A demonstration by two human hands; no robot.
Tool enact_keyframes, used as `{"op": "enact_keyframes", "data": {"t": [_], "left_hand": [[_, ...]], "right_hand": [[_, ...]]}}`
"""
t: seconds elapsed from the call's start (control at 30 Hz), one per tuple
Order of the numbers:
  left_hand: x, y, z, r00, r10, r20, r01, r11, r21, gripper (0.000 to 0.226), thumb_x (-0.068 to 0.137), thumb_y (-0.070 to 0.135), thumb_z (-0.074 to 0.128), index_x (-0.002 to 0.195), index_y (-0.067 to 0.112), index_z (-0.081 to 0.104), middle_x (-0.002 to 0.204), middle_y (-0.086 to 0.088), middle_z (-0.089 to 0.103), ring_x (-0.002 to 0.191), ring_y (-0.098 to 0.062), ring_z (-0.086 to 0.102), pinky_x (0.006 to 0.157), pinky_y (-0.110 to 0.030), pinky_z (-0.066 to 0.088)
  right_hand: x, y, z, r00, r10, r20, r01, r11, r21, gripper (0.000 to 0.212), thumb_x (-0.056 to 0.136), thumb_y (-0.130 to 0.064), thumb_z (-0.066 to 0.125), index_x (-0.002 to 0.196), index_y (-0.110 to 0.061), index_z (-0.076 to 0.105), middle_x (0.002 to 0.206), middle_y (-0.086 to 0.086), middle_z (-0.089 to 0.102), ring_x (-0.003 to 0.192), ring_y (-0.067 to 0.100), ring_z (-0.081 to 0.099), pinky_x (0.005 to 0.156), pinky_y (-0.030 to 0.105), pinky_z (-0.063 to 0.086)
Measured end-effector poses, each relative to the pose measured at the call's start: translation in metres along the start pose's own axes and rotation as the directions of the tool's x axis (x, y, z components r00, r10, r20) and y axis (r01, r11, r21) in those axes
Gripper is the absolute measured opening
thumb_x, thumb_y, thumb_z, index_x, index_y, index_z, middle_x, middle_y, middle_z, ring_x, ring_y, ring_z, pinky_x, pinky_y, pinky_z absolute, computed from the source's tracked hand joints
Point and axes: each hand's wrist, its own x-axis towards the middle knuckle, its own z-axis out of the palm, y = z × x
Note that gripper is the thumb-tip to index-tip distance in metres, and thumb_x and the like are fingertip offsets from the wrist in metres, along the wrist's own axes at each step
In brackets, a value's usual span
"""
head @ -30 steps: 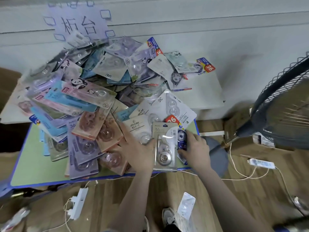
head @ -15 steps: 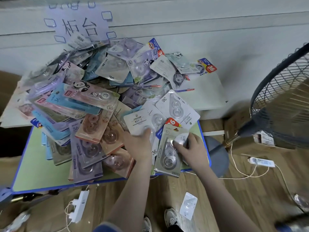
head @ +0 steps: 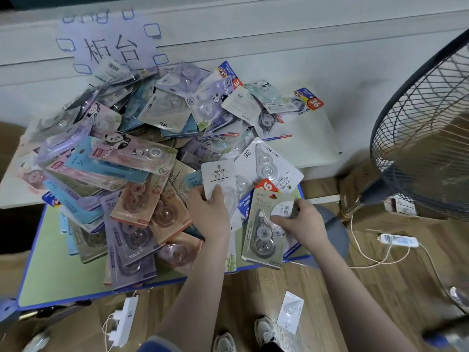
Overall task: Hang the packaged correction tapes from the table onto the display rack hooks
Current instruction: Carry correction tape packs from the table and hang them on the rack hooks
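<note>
Left hand (head: 209,214) pinches a white pack (head: 218,179) labelled "JINUO" at the near edge of the pile (head: 121,158). Just right of it, right hand (head: 300,224) grips a grey pack (head: 264,232) marked "36". Pile covers the table (head: 50,283); smaller print unreadable. Sign (head: 109,44) behind the pile reads "柜台".

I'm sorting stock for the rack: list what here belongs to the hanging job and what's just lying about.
Job:
- left hand holding white pack
- right hand holding grey pack
- pile of packs on the table

Lying about:
- fan
- power strip
- pack on the floor
- paper sign
</note>
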Motion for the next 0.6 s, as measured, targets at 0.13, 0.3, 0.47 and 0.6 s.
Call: {"op": "enact_keyframes", "data": {"t": [0.13, 0.3, 0.47, 0.6], "left_hand": [[0.005, 0.004, 0.004, 1.000, -0.014, -0.009, 0.014, 1.000, 0.005, 0.022, 0.090, 0.011, 0.064, 0.107, -0.003, 0.060, 0.110, -0.015, 0.066, 0.101, -0.027, 0.061, 0.070, -0.014, 0.037], [0.016, 0.008, 0.012, 0.991, 0.005, 0.136, -0.028, 0.986, 0.167, 0.024, 0.087, 0.027, 0.064, 0.098, 0.005, 0.065, 0.102, -0.012, 0.070, 0.099, -0.034, 0.061, 0.090, -0.043, 0.047], [0.024, 0.010, 0.011, 0.973, -0.003, 0.232, -0.065, 0.955, 0.288, 0.018, 0.084, 0.022, 0.068, 0.092, 0.007, 0.063, 0.094, -0.011, 0.070, 0.091, -0.032, 0.061, 0.080, -0.037, 0.046], [0.026, 0.011, 0.003, 0.964, -0.033, 0.263, -0.045, 0.957, 0.286, 0.013, 0.081, 0.018, 0.069, 0.082, 0.009, 0.061, 0.080, -0.004, 0.066, 0.080, -0.028, 0.062, 0.069, -0.031, 0.040]], "right_hand": [[0.001, 0.006, -0.011, 0.999, -0.025, 0.026, 0.020, 0.983, 0.184, 0.032, 0.073, -0.022, 0.078, 0.099, -0.016, 0.061, 0.094, -0.003, 0.067, 0.087, 0.015, 0.062, 0.076, 0.034, 0.049], [0.004, 0.019, -0.019, 1.000, -0.011, -0.026, 0.019, 0.950, 0.313, 0.025, 0.079, -0.015, 0.073, 0.102, -0.017, 0.062, 0.095, -0.002, 0.069, 0.089, 0.017, 0.065, 0.079, 0.035, 0.051], [0.006, 0.025, -0.019, 0.999, 0.037, -0.037, -0.025, 0.956, 0.294, 0.029, 0.080, -0.020, 0.072, 0.107, -0.014, 0.061, 0.102, 0.001, 0.069, 0.094, 0.020, 0.064, 0.085, 0.040, 0.052], [0.007, 0.026, -0.017, 0.998, 0.054, -0.032, -0.042, 0.955, 0.293, 0.034, 0.081, -0.022, 0.072, 0.111, -0.010, 0.060, 0.107, 0.006, 0.069, 0.093, 0.022, 0.065, 0.084, 0.045, 0.053]]}}
